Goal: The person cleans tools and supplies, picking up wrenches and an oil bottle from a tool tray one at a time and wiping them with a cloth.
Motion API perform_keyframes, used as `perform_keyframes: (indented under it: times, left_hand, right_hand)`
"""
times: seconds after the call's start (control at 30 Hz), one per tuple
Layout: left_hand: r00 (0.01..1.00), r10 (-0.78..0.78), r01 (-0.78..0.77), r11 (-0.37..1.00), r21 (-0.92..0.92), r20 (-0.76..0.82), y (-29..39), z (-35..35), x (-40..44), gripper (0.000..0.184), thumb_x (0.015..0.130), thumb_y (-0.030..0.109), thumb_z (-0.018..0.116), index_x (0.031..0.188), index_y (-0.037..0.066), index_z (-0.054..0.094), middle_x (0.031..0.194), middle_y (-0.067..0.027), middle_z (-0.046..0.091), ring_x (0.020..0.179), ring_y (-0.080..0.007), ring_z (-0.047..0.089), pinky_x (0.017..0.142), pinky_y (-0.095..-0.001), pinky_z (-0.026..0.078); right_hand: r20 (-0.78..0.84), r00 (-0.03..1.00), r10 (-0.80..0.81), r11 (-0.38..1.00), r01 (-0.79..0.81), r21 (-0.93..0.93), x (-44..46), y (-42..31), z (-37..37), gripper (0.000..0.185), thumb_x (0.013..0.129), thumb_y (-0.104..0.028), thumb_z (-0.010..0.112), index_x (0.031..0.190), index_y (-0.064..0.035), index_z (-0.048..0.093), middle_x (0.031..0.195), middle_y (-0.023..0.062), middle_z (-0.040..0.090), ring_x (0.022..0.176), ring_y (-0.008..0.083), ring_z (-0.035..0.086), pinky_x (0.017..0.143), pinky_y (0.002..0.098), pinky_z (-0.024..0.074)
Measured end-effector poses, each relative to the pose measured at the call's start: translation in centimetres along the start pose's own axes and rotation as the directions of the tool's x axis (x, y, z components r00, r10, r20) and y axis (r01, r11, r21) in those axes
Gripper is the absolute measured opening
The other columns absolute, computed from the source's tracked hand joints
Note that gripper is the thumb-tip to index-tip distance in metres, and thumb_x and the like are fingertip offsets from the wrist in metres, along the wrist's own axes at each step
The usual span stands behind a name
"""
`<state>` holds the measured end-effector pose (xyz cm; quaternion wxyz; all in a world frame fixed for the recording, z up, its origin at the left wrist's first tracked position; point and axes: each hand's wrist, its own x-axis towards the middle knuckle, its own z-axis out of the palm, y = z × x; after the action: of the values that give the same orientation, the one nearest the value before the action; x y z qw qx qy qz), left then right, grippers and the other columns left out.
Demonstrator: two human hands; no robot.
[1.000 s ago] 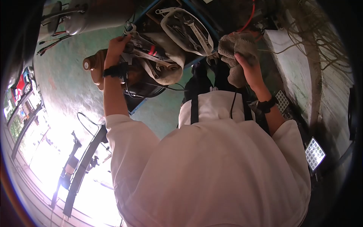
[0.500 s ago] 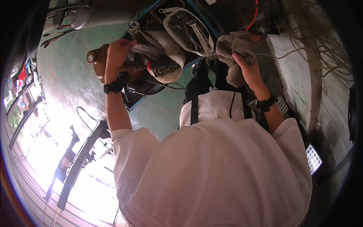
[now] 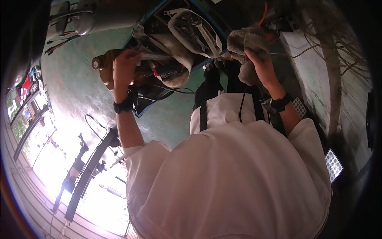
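Note:
My right hand (image 3: pixel 263 71) is closed on a grey-brown cloth (image 3: pixel 248 44), with the thumb over its front. At the left, my left hand (image 3: pixel 125 68) has its fingers pinched at the end of a grey metal tool (image 3: pixel 157 57), which lies across the left part of an open tool container. Beside it are a tool with a red band (image 3: pixel 155 71) and a pale, dirty container (image 3: pixel 180 51) with tools in it. A white-rimmed tray (image 3: pixel 173 24) of wrenches (image 3: pixel 205 34) sits between my hands, nearer the top.
A brown bottle-like container (image 3: pixel 104 65) stands left of my left hand. A blue metal edge (image 3: pixel 161 6) borders the tools. Cables (image 3: pixel 342 51) hang at the right by the wall. A grey cylindrical tank (image 3: pixel 107 18) is at the upper left. A black cable (image 3: pixel 183 92) curves below the tools.
My left hand has moved down from the wrench head at the top, and its fingers are now at the grey tool's end. My right hand still holds the cloth, almost unmoved.

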<state>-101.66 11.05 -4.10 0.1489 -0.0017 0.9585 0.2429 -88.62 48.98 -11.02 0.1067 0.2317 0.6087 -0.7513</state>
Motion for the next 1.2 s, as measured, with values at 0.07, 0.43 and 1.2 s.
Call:
perform_keyframes:
  times: [0.07, 0.43, 1.2]
  left_hand:
    - [1.000, 0.018, -0.018, 1.000, 0.005, -0.013, 1.1, -0.3, -0.7, 0.028, 0.075, 0.023, 0.072, 0.088, -0.001, 0.065, 0.060, -0.0116, 0.057, 0.053, -0.0129, 0.047, 0.054, -0.0289, 0.042]
    - [0.997, 0.074, -0.074, 0.997, 0.003, 0.026, 3.3, -1.8, -6.2, 0.020, 0.077, 0.012, 0.072, 0.094, 0.003, 0.066, 0.072, -0.0099, 0.065, 0.058, -0.0116, 0.055, 0.055, -0.0268, 0.044]
    - [0.824, -0.277, 0.045, 0.902, -0.430, -0.495, 6.8, -8.0, -12.0, 0.016, 0.084, 0.010, 0.066, 0.087, -0.005, 0.062, 0.081, -0.0088, 0.065, 0.074, -0.0130, 0.062, 0.066, -0.0249, 0.054]
  right_hand:
    - [-0.014, 1.000, -0.006, 1.000, 0.006, 0.019, 0.0, -0.1, -0.1, 0.033, 0.085, -0.020, 0.065, 0.112, -0.0024, 0.058, 0.106, 0.0021, 0.060, 0.095, 0.0094, 0.055, 0.081, 0.0245, 0.0435]
    - [-0.043, 0.999, -0.026, 0.999, 0.027, 0.030, 0.4, -0.6, -0.4, 0.030, 0.085, -0.019, 0.065, 0.107, -0.0008, 0.060, 0.102, 0.0026, 0.062, 0.093, 0.0097, 0.057, 0.080, 0.0246, 0.0447]
    - [0.048, 0.983, -0.178, 0.980, 0.173, 0.095, 2.9, -2.0, 0.3, 0.036, 0.084, -0.018, 0.066, 0.114, -0.0006, 0.055, 0.109, 0.0042, 0.060, 0.097, 0.0121, 0.056, 0.085, 0.0264, 0.0447]
